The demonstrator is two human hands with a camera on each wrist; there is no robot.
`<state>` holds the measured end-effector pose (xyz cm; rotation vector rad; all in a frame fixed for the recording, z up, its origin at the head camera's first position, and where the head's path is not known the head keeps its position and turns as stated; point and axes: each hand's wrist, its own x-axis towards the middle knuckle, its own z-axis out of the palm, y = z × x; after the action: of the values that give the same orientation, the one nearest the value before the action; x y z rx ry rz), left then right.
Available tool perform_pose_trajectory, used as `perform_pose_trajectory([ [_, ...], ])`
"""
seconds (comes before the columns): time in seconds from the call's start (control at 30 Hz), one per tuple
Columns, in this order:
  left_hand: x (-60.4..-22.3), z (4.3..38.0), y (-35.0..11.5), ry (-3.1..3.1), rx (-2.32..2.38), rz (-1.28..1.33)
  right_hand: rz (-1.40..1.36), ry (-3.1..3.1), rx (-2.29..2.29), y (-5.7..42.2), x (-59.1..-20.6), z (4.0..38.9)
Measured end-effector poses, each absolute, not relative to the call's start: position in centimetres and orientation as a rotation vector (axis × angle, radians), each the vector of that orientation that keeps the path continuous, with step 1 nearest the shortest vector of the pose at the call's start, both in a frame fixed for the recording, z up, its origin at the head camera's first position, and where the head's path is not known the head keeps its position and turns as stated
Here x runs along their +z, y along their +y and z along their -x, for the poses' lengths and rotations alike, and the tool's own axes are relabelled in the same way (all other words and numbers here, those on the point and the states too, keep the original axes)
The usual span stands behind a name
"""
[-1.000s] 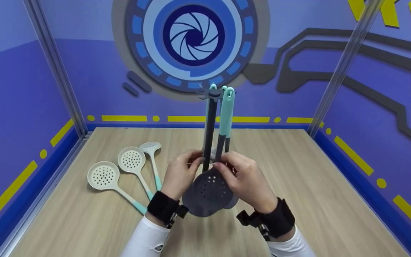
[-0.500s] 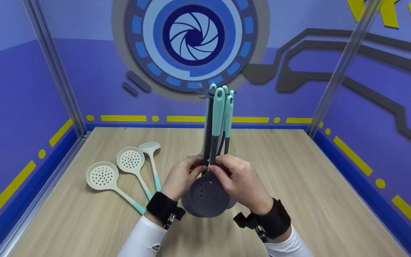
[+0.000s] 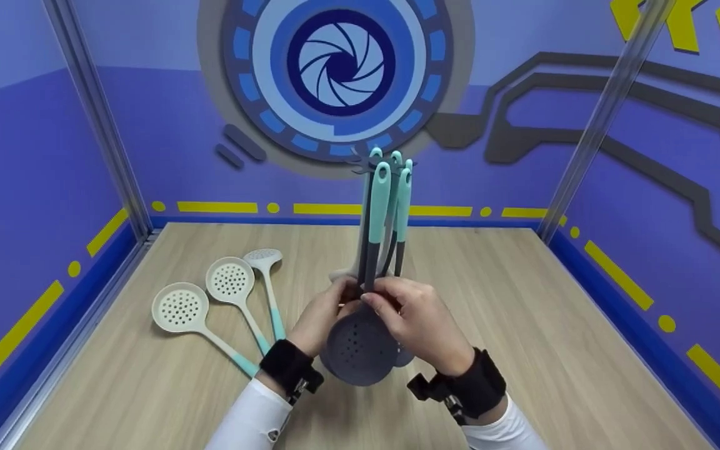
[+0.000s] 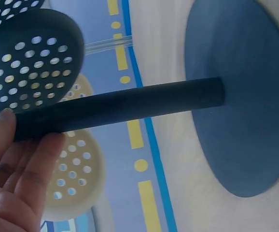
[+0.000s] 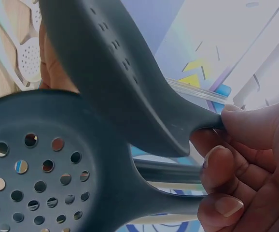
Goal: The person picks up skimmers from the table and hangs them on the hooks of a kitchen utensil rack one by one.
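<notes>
Left wrist view: the left grip (image 4: 15,169) closes round the stand's pole (image 4: 130,104); beside it, the right grip (image 3: 419,319) pinches the dark skimmer (image 3: 360,353) by its neck. Work seems partway: other utensils (image 3: 403,203) hang there, three pale skimmers (image 3: 180,307) lie on the counter (image 3: 510,306).

Grey perforated skimmer (image 3: 360,353), mint handle uppermost, bowl down, is held near-upright beside the utensil stand (image 4: 130,105), whose dark post rises from a round base (image 4: 245,145).
</notes>
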<state>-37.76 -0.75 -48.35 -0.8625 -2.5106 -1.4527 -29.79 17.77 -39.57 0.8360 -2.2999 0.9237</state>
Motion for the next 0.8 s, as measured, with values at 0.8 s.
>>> perform_pose_trajectory([
  [0.8, -48.74, 38.3, -0.84, -2.529, -1.422, 0.877, -0.847, -2.344, 0.96, 17.78, -40.22, 30.45],
])
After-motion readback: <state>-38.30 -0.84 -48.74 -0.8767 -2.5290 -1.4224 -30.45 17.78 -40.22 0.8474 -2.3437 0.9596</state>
